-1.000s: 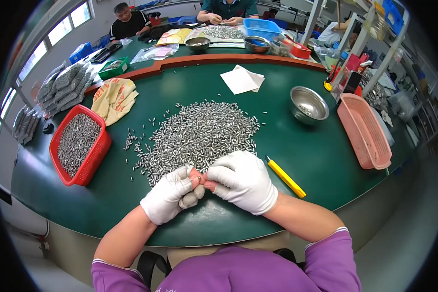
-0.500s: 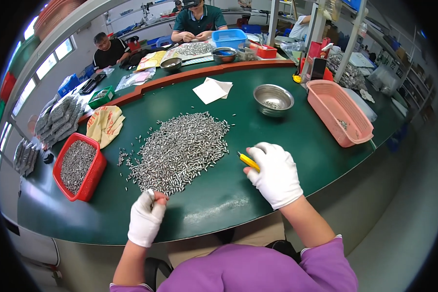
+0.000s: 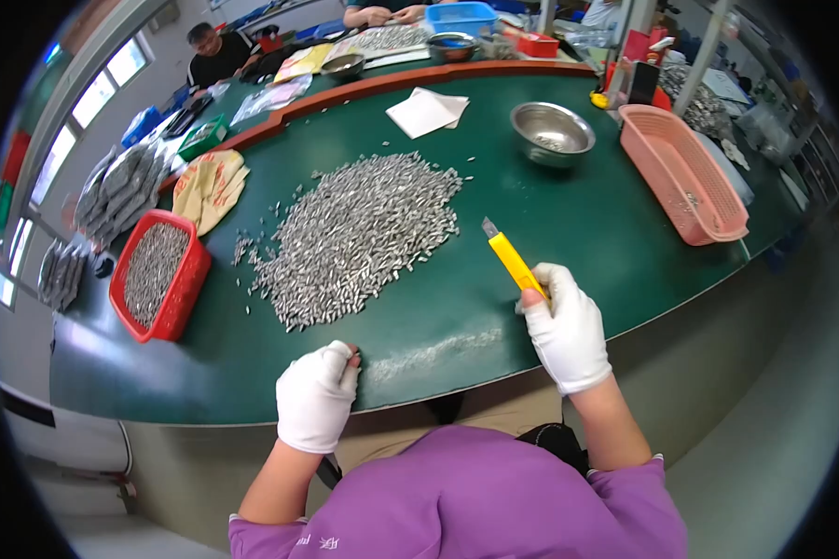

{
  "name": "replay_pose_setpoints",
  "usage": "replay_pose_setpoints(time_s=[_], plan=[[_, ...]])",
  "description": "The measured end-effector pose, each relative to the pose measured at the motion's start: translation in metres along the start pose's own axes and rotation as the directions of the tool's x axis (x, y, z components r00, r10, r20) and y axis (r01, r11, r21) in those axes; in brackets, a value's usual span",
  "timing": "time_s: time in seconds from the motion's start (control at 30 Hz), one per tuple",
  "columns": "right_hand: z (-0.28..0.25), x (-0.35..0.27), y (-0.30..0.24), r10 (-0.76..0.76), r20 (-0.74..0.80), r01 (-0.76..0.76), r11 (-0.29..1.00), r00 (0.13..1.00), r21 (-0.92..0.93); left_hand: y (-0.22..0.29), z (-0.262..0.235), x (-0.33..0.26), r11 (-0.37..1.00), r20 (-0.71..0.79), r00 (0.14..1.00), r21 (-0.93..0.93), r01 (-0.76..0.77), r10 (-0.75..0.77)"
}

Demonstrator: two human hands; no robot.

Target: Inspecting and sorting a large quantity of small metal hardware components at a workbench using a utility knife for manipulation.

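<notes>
My right hand (image 3: pixel 569 335), in a white glove with bare fingertips, is wrapped round a yellow utility knife (image 3: pixel 513 261). Its blade is out and points up and away from me, to the right of the heap. Close to the table's front edge, my gloved left hand (image 3: pixel 317 396) is closed, thumb against fingers. Whatever it may hold is hidden. Just beyond that hand, a broad heap of small silvery metal pins (image 3: pixel 359 238) is spread on the green table (image 3: pixel 419 326), with a few strays around it.
A red basket (image 3: pixel 192 279) full of similar small parts stands left, near a cream cloth bag (image 3: pixel 210 191) and grey packets (image 3: pixel 121 196). White paper (image 3: pixel 424 112), a steel bowl (image 3: pixel 552 130) and a long pink basket (image 3: pixel 685 177) lie farther off. Other people work beyond the red-brown ledge (image 3: pixel 364 82).
My left hand has drawn back from the heap's near edge toward me. My right hand has come nearer and turned, so the knife's blade now points away. The view has tilted downward.
</notes>
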State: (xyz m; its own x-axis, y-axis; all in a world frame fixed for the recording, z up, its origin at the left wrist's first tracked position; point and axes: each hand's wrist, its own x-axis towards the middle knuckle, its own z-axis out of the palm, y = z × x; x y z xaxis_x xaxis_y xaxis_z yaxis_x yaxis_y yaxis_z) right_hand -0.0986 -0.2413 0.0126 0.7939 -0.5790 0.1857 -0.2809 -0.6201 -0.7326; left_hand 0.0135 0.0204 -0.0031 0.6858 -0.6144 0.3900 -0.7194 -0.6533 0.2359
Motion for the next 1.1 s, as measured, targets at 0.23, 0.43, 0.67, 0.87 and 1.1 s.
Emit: replay_pose_setpoints(time_s=[0.23, 0.43, 0.67, 0.87, 1.1], plan=[[0.017, -0.063, -0.028, -0.304, 0.424, 0.299, 0.951, 0.853, 0.082, 0.003, -0.002, 0.002, 0.995, 0.076, 0.994, -0.043, 0.085, -0.082], [0.033, -0.075, -0.028, -0.286, 0.508, 0.366, 0.928, 0.812, -0.063, 0.003, -0.003, -0.003, 0.984, 0.070, 0.988, -0.105, 0.146, -0.139], [0.045, -0.070, -0.042, -0.364, 0.533, 0.454, 0.890, 0.764, -0.044, 0.010, -0.008, -0.003, 0.940, 0.171, 0.951, -0.183, 0.289, -0.259], [0.049, -0.067, -0.048, -0.397, 0.526, 0.480, 0.877, 0.752, -0.023, 0.010, -0.007, -0.005, 0.929, 0.127, 0.955, -0.230, 0.290, -0.266], [0.050, -0.064, -0.046, -0.398, 0.523, 0.445, 0.895, 0.754, 0.040, 0.010, -0.007, -0.004, 0.923, 0.146, 0.952, -0.244, 0.299, -0.269]])
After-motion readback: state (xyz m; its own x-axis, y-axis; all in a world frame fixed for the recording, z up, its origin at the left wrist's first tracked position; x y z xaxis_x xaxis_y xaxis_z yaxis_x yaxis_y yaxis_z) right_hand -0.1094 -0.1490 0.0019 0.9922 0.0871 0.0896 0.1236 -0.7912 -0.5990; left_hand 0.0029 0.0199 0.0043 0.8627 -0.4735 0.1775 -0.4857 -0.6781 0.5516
